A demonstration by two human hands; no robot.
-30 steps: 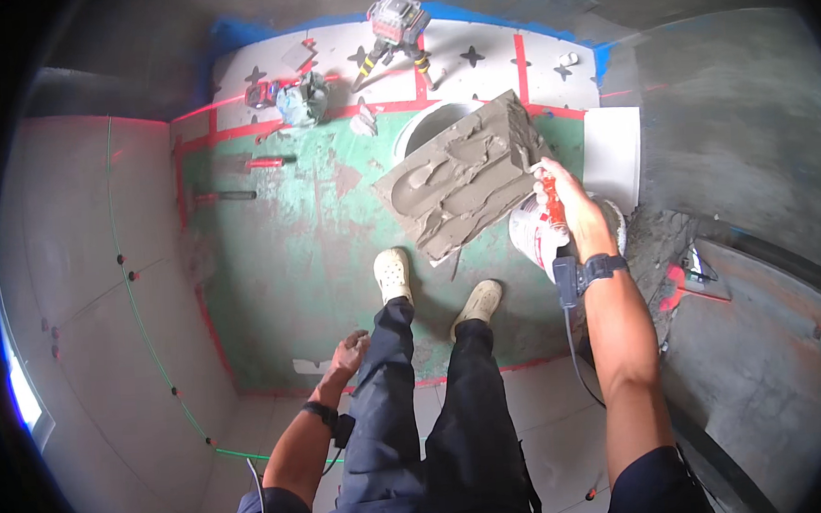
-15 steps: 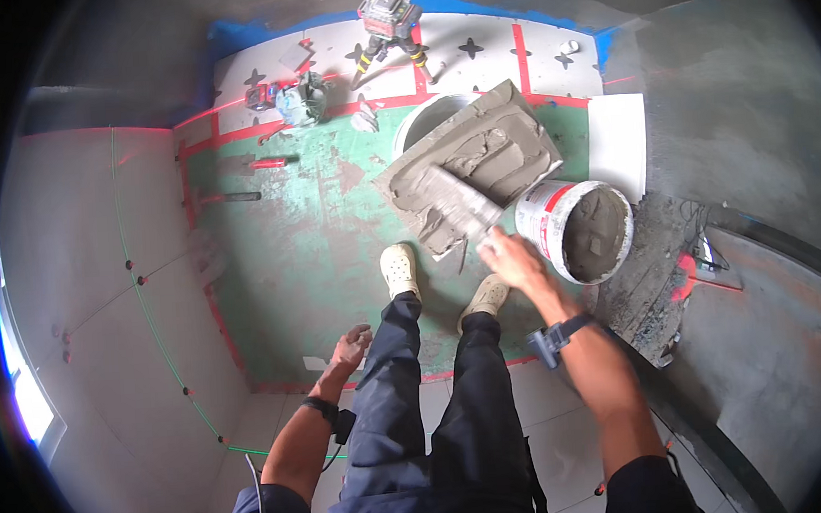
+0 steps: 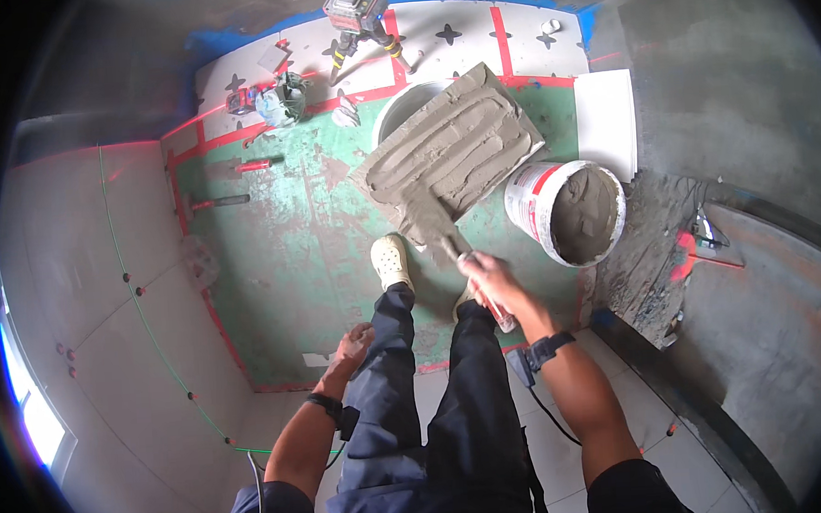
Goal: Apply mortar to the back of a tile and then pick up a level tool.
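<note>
1. The right hand (image 3: 491,278), gripping the trowel (image 3: 430,220), has moved closer to the person.
2. Left hand (image 3: 352,346) hangs empty, fingers loosely bent.
3. Mortared slab (image 3: 465,137) lies over the farther bucket (image 3: 395,109).
4. I judge: spreading; next stroke needs steady blade angle.

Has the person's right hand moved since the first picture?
Yes: against the white panel, the right hand has shifted left and nearer the person's body.

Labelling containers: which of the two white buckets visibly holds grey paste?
The red-banded bucket at right, below the white panel: its open mouth shows grey paste. The other bucket is partly hidden by the paste-coated slab.
</note>
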